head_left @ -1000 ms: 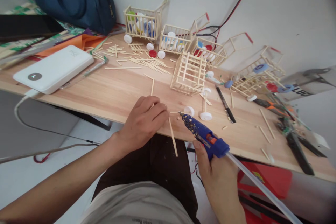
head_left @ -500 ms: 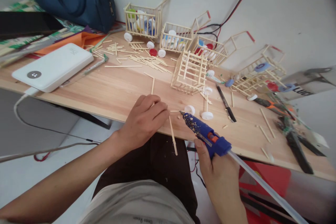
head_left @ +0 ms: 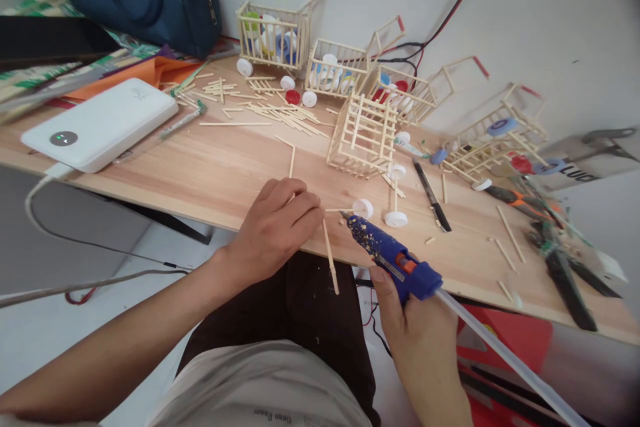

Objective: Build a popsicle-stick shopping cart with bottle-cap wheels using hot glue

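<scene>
My left hand (head_left: 280, 227) is closed over thin wooden sticks at the table's front edge. One stick (head_left: 330, 257) pokes out below it, past the edge, and a bent stick frame (head_left: 293, 161) shows above it. The fingers hide where these pieces meet. In my right hand (head_left: 420, 333) is a blue glue gun (head_left: 385, 257), with a long clear glue stick (head_left: 505, 353) trailing from its back. Its nozzle points left, close to a thin stick that runs to a white wheel (head_left: 363, 209). Beside that lies an axle with two white wheels (head_left: 396, 219).
Several small stick carts (head_left: 273, 33) holding bottle caps stand along the wall. A stick basket (head_left: 363, 133) lies mid-table near loose sticks (head_left: 287, 117). A white power bank (head_left: 100, 123) sits left; a black pen (head_left: 433, 197) and pliers (head_left: 565, 273) lie right.
</scene>
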The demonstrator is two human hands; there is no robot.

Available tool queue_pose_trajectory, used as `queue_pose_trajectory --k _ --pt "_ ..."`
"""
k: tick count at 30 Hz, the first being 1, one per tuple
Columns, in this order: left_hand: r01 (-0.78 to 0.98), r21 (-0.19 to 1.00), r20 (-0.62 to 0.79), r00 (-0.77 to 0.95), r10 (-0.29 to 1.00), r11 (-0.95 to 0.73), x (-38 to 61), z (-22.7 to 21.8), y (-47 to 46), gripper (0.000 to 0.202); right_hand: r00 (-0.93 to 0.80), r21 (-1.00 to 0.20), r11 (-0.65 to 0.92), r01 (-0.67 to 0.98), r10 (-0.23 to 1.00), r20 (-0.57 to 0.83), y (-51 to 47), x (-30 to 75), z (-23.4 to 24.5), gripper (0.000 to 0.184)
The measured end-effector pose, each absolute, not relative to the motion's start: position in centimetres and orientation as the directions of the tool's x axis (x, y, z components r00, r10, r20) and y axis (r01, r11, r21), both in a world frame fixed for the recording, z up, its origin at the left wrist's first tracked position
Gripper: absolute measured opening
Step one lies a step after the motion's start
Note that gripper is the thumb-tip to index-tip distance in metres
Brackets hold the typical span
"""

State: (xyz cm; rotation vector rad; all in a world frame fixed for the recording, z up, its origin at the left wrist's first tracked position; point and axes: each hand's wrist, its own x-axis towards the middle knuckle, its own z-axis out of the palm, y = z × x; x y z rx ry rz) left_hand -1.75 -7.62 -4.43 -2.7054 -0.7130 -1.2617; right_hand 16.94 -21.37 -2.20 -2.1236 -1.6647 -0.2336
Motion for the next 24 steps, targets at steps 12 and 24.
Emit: queue_pose_trajectory --k 12,24 --pt "0.436 0.131 0.743 0.551 0.379 -0.89 -1.8 -4.3 -7.7 0.008 0.268 -0.226 -0.197 0.954 0.896 0.355 -21.1 17.0 -1.7 0.05" --pt "0.435 0.096 0.753 0.556 0.351 -0.895 -1.8 -4.4 -7.6 0.008 0.3 -0.233 -0.225 0.946 0.88 0.368 -20.8 16.0 -1.0 0.072"
